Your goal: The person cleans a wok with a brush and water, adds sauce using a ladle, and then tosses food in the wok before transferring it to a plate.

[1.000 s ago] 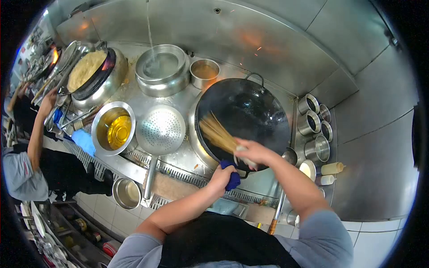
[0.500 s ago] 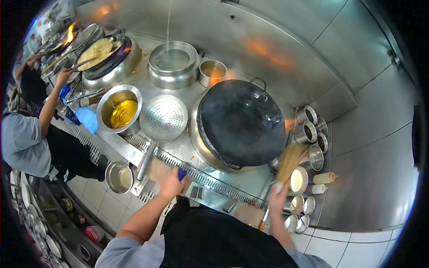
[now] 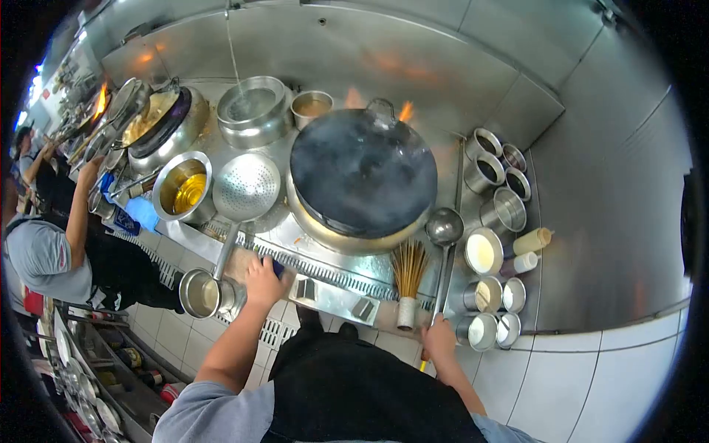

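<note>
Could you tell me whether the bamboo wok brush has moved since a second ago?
Yes. The bamboo brush has left the wok and now lies on the counter edge in front of it, beside the ladle.

Up by the splashback a thin stream of water runs into a steel pot (image 3: pixel 249 111). Beside it sits a small tin (image 3: pixel 311 108). Toward the front edge, a bowl of golden oil (image 3: pixel 182 189) touches a perforated strainer (image 3: pixel 246 187). At the right end, steel canisters (image 3: pixel 495 177) cluster, squeeze bottles (image 3: pixel 533 241) just below. Far left, another person's arm (image 3: pixel 77 214) works at a flaming wok (image 3: pixel 151 118).
</note>
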`<state>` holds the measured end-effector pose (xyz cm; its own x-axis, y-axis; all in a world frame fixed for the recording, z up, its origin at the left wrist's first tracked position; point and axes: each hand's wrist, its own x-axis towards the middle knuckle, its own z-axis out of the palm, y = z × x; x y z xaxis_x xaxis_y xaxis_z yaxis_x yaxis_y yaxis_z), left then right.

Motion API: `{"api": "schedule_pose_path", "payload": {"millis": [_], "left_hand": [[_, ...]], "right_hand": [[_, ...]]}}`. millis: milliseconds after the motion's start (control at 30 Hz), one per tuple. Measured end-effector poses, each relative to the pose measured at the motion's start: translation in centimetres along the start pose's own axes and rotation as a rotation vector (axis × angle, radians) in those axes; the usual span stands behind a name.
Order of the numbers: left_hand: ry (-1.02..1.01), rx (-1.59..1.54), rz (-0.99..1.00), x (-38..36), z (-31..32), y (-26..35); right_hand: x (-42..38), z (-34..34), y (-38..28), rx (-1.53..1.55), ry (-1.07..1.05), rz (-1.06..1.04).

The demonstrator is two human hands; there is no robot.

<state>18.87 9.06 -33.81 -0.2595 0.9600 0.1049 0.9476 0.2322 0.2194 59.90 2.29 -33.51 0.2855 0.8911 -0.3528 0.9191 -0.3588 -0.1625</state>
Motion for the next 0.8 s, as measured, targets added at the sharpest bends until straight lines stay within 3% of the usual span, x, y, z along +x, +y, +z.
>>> {"api": "schedule_pose_path", "payload": {"millis": [33,133,200,233,267,333,367,400,467,533,567,633,667,733,800], "left_hand": [[0.167,-0.161,0.132,-0.8,-0.5,0.1],[0.177,-0.38,0.357,-4.5,-2.4,0.9],[0.066,-0.485,0.43,-7.4,-1.8,1.4],[0.077,-0.538,0.486,-8.9,-0.2,1.4],[-0.174,-0.551,0.42,-10.1,0.2,1.8],[-0.396,-0.527,0.381,-12.6,3.7,2.1],[-0.499,-0.546,0.27,-14.0,6.8,2.2],[-0.601,-0.567,0.164,-15.2,10.1,2.3],[-0.776,-0.57,-0.052,-15.9,15.3,3.7],[-1.027,-0.389,0.092,-15.8,23.5,5.1],[-1.026,-0.41,0.083,-15.8,24.3,6.4],[-0.853,-1.193,-0.979,-15.3,25.6,9.0],[-0.851,-1.214,-0.967,-15.4,27.0,9.8],[-0.551,-1.476,-1.276,-14.9,30.6,11.8],[-0.425,-2.034,-1.464,-13.4,28.3,12.3]], "right_hand": [[-0.8,0.9,0.8,0.034,0.001,0.014],[-2.4,4.2,3.1,0.073,0.0,0.032],[-1.8,6.5,4.6,0.308,0.323,-0.099],[-1.7,6.1,5.5,0.283,0.293,-0.122],[-1.9,3.7,5.5,0.803,-0.015,-0.004],[-2.5,-1.6,4.2,1.765,-0.697,0.342],[-3.1,-3.6,3.1,1.633,-0.489,0.38],[-3.1,-4.1,3.1,1.596,-0.515,0.378],[-3.6,-4.7,3.9,1.088,-0.281,0.224],[-4.7,-5.7,4.2,0.995,-0.212,0.184],[-5.3,-6.3,4.2,0.931,-0.133,0.154],[-6.8,-8.6,3.5,0.908,-0.092,0.155],[-7.2,-9.7,3.0,0.912,-0.052,0.154],[-7.7,-11.6,3.6,0.947,0.007,0.116],[-8.4,-13.3,3.2,0.972,0.052,0.059]]}}
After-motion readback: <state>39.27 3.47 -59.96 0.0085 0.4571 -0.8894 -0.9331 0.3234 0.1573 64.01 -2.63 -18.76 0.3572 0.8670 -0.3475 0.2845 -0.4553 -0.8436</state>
